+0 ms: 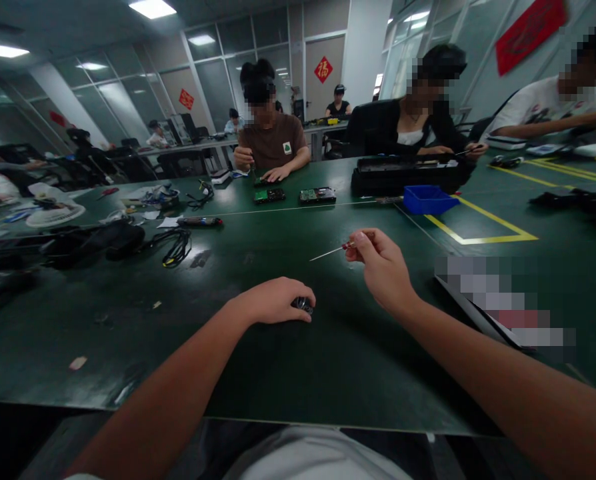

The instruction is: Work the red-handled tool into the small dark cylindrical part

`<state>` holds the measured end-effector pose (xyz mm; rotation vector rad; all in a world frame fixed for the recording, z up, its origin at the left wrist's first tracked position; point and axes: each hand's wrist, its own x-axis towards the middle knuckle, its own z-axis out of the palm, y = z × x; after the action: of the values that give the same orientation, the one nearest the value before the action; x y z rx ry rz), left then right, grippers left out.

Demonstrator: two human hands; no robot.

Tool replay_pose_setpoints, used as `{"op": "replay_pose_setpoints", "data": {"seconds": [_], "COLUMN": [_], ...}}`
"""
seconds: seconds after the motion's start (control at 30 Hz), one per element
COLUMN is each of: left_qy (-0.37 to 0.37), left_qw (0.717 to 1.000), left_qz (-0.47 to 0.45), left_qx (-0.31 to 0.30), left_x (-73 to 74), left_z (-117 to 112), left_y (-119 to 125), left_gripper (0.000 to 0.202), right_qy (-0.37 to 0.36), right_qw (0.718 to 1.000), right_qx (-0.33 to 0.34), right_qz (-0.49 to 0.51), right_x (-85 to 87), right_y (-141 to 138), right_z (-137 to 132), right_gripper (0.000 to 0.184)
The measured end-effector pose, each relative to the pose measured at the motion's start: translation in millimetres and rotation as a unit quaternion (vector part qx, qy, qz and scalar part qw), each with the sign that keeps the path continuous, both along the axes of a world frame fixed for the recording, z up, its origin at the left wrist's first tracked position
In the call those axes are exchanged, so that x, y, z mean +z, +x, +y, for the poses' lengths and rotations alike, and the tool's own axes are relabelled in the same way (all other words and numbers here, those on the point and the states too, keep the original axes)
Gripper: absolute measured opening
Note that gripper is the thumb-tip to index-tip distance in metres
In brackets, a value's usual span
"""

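My left hand rests on the green table, its fingers curled round a small dark, shiny object. Most of that object is covered by the hand, so its kind does not show. Raised above the table to the right, my right hand grips a screwdriver by its reddish handle. The thin metal shaft points left and slightly down, its tip apart from the dark object and above it in the view.
A blue bin stands ahead right beside yellow tape. Two circuit-board devices, one a green board, lie before a co-worker. Black cables lie left. A blurred-out booklet lies right. Another person works behind a long black casing.
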<state>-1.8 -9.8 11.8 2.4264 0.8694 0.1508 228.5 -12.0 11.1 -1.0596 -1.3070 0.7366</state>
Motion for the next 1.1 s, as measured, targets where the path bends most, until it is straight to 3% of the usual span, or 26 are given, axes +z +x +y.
{"op": "replay_pose_setpoints", "data": {"seconds": [0.27,0.43,0.57,0.7,0.8,0.93,1.1], "left_qy": [-0.049,-0.108,-0.212,-0.258,-0.252,-0.21,-0.182], "left_qw": [0.997,0.977,0.927,0.854,0.8,0.753,0.696], "left_qz": [-0.021,-0.139,-0.268,-0.398,-0.468,-0.49,-0.492], "left_qx": [0.063,0.118,0.156,0.216,0.278,0.387,0.49], "left_x": [3.4,5.3,3.5,3.0,7.2,17.6,31.0], "left_z": [3,9,14,20,26,35,41], "left_y": [-3,-6,-7,-10,-15,-30,-67], "left_gripper": [0.026,0.026,0.024,0.018,0.02,0.018,0.017], "right_qy": [0.0,-0.005,-0.011,-0.013,-0.011,-0.004,-0.008], "right_qw": [1.0,1.0,1.0,1.0,1.0,1.0,1.0], "right_qx": [0.007,0.005,0.005,0.01,0.016,0.016,0.02], "right_qz": [-0.005,-0.011,-0.01,-0.007,-0.007,0.0,0.003], "right_x": [0.7,2.6,4.6,5.5,4.6,3.5,3.8], "right_y": [0,0,0,1,1,1,2], "right_z": [-1,-2,-3,-3,-3,-1,0], "right_gripper": [0.023,0.023,0.023,0.023,0.023,0.022,0.022]}}
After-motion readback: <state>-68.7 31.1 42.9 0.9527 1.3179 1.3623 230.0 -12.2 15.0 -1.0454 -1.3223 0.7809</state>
